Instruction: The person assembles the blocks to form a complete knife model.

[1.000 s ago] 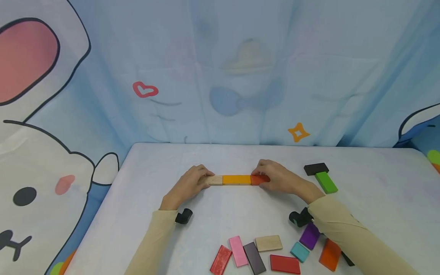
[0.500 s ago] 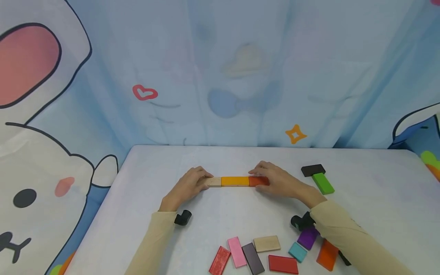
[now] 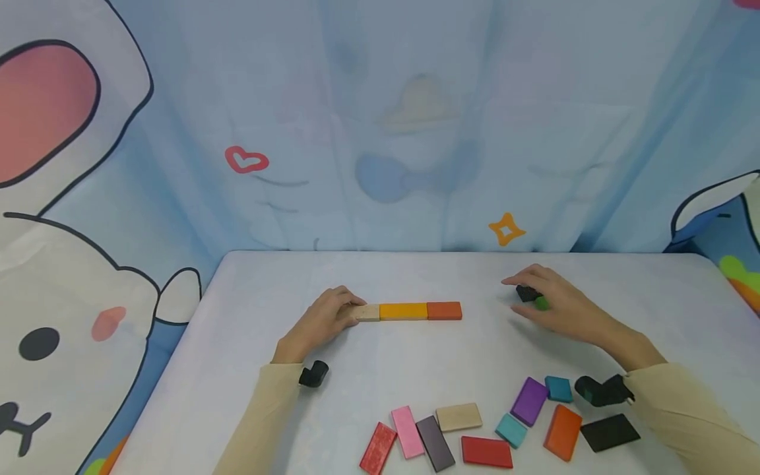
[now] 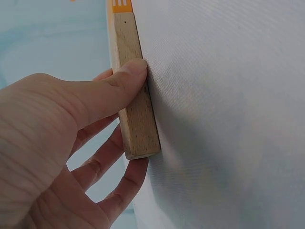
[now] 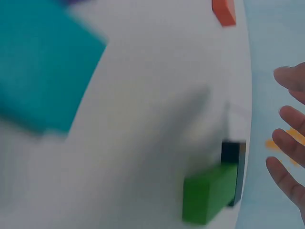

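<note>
On the table, a natural wood block (image 3: 369, 313), a yellow block (image 3: 404, 311) and an orange-red block (image 3: 444, 311) lie end to end in a row. My left hand (image 3: 323, 322) pinches the wood block at the row's left end; in the left wrist view the thumb lies across the near face of this wood block (image 4: 131, 95), with fingers behind it. Over at the right, my right hand (image 3: 567, 310) hovers with fingers spread and nothing in its grip. Beneath it, partly hidden, are a black block (image 3: 527, 294) and a green block (image 5: 209, 193).
Nearer me lie several loose blocks: a red one (image 3: 487, 452), a pink one (image 3: 408, 432), a grey one (image 3: 435, 443), a wood one (image 3: 459, 417), a purple one (image 3: 529, 401), an orange one (image 3: 563, 433), a black one (image 3: 609, 433). A patterned blue curtain (image 3: 415, 165) hangs behind the table.
My right hand has let go of the orange-red block and moved right, over the black and green blocks. The left hand stays on the wood block.
</note>
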The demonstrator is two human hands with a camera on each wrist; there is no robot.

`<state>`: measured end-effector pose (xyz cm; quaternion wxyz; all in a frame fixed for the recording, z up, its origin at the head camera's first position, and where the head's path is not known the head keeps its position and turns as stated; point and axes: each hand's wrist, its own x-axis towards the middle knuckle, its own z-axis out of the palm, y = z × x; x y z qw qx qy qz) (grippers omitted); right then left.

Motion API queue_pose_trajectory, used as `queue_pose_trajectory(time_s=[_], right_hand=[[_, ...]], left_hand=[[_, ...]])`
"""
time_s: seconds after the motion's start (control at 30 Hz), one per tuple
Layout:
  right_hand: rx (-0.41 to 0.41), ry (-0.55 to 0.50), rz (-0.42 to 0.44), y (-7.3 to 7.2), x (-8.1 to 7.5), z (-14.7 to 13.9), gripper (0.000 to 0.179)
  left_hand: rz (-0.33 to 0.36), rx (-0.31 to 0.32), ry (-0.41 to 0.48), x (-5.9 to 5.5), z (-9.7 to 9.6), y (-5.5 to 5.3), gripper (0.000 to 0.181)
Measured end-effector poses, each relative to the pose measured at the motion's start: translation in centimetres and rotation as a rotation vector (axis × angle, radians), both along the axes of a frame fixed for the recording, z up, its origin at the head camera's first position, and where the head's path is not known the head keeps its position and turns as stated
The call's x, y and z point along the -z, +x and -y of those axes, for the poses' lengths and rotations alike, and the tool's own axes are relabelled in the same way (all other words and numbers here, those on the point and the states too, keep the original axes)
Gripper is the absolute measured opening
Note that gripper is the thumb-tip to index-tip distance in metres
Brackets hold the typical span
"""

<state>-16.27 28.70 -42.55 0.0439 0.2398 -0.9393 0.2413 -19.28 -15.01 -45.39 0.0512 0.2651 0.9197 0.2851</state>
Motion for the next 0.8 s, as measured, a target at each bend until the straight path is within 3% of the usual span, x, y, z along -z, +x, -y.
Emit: queue_pose_trajectory(time_s=[0.17, 0.37, 0.6, 0.8], right_hand=[[0.041, 0.058, 0.000, 0.9, 0.6, -3.1, 0.045], [0.079, 0.080, 0.028, 1.7, 1.6, -5.0, 0.047], [0.118, 0.033, -0.024, 1.8, 2.6, -5.0, 0.048], [0.177, -0.007, 0.014, 1.8, 3.1, -4.4, 0.047]], left_hand=[[0.005, -0.002, -0.002, -0.1, 0.0, 0.0, 0.032], [0.005, 0.006, 0.012, -0.3, 0.1, -0.1, 0.032], [0.023, -0.004, 0.022, -0.3, 0.2, -0.1, 0.032], [0.052, -0.015, 0.020, -0.3, -0.1, 0.1, 0.031]])
